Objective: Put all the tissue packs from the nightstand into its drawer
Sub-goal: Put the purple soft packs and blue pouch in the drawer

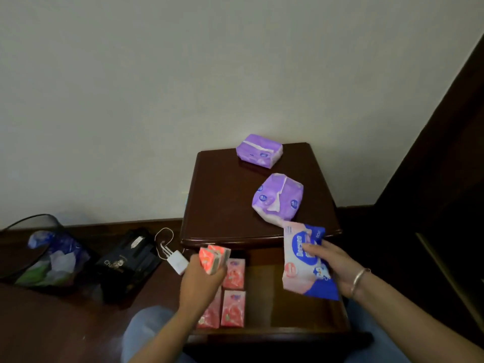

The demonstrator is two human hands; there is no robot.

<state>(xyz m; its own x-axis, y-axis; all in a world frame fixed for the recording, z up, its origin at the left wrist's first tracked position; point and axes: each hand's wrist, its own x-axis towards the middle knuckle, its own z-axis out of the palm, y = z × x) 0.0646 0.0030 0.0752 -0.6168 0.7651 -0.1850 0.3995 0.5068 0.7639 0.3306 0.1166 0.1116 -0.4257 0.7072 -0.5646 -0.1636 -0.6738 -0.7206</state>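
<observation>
**Both hands full above the open drawer**

While two purple tissue packs lie on the nightstand surface (222, 195), we hold one pack in each hand over the pulled-out drawer (272, 297). Our left hand (201, 281) is closed around a small orange-pink tissue pack (213, 259) above the drawer's left side. Our right hand (332, 265), with a silver bracelet (359, 280) at the wrist, grips a pink-and-blue wipes pack (303, 263) by its right edge, at the nightstand's front edge above the drawer's right side. Pink tissue packs (233, 292) already lie in rows in the drawer's left part. On top, the far purple pack (259, 151) sits near the wall, and the near purple pack (277, 199), crumpled, sits toward the front right. Left of the nightstand, on the floor, we see a white charger (178, 262), a black box (128, 260) and a wire bin (44, 252).
</observation>
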